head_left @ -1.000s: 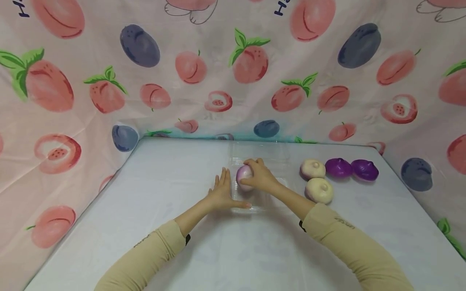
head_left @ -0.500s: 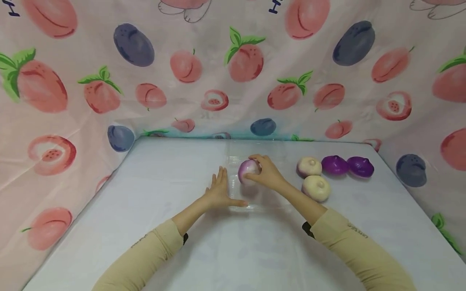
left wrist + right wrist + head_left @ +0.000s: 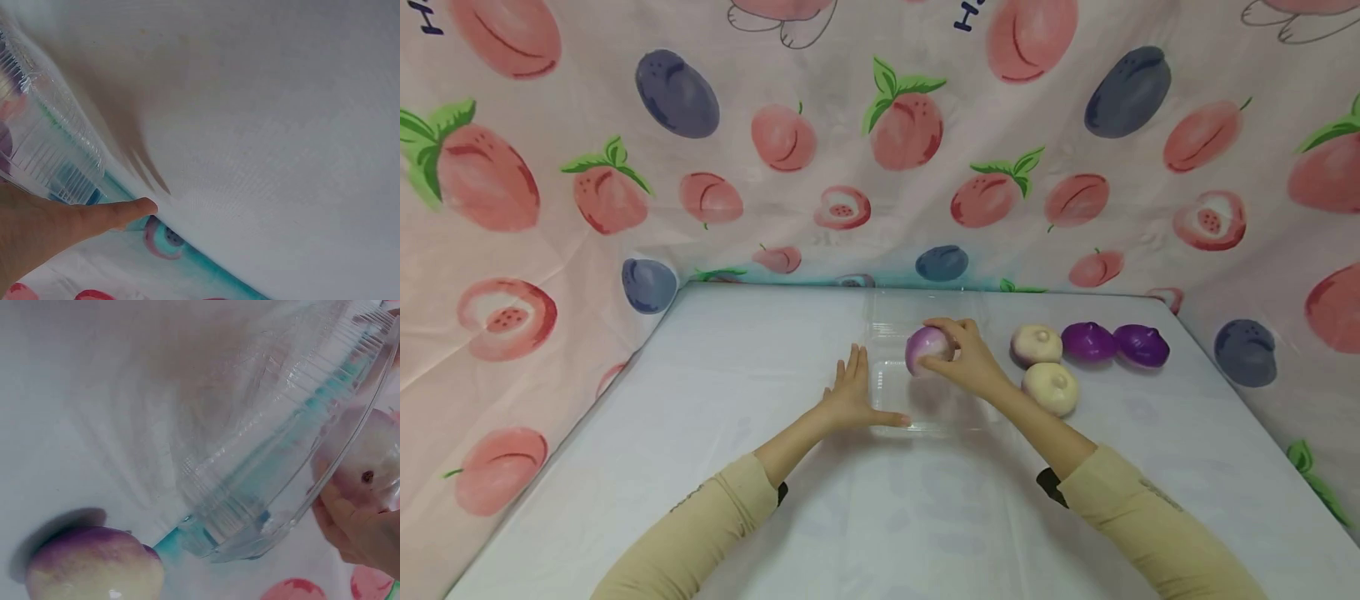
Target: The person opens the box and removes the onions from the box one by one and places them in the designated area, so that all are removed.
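Note:
My right hand (image 3: 970, 360) pinches a purple-and-white onion (image 3: 922, 352) between thumb and fingers, above a clear plastic box (image 3: 940, 417). In the right wrist view the onion (image 3: 375, 450) shows a small dark spot on its pale skin, partly seen through the box wall. My left hand (image 3: 850, 404) lies along the box's left side, fingers straight and together, thumb stretched across the near left corner. In the left wrist view the ribbed box wall (image 3: 62, 156) is right beside the left hand (image 3: 69, 225).
Right of the box sit two pale onions (image 3: 1051, 389), one in front of the other, and two deep purple onions (image 3: 1090, 342) beside them. The box's clear lid (image 3: 925, 307) lies open toward the back. A fruit-print cloth (image 3: 820, 158) hangs behind the white table (image 3: 760, 342).
My right hand has lifted the onion a little and carried it to the right over the box. The left hand keeps its place at the box's side.

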The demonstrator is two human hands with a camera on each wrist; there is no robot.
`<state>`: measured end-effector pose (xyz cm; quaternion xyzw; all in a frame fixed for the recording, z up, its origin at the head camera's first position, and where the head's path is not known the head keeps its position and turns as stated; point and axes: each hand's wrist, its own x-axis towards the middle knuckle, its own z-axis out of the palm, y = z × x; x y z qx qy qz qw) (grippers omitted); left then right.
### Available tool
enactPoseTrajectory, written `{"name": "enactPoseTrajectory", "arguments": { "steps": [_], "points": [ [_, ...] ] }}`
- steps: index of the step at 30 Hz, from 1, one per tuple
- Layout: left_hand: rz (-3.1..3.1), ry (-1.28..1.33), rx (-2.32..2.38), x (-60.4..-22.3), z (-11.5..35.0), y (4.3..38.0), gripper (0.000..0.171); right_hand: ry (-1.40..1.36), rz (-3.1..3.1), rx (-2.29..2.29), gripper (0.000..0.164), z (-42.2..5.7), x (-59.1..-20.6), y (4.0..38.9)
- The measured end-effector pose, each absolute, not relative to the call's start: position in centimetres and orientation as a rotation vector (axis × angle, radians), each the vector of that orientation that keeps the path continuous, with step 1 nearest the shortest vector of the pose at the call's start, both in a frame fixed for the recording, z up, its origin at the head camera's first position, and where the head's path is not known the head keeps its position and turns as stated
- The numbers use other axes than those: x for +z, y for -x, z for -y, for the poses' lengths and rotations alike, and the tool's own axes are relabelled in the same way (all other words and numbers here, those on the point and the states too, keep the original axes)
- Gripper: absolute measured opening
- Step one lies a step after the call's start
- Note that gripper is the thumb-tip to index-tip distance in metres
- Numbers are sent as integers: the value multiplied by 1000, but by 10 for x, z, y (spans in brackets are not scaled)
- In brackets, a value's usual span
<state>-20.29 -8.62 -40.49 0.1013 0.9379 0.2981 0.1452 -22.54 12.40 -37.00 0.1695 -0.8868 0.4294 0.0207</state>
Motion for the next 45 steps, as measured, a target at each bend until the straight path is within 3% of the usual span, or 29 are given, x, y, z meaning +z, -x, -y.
{"name": "enactPoseTrajectory", "arguments": {
  "steps": [23, 35, 45],
  "points": [
    [-2697, -304, 896, -408, 89, 203, 135, -607, 2579, 1655, 59, -151, -363, 215],
    [-2694, -301, 899, -407, 88, 202, 134, -524, 2661, 1584, 78, -168, -366, 209],
    [-2693, -289, 888, -409, 88, 203, 135, -539, 2635, 1661, 75, -176, -372, 208]
  ]
}}
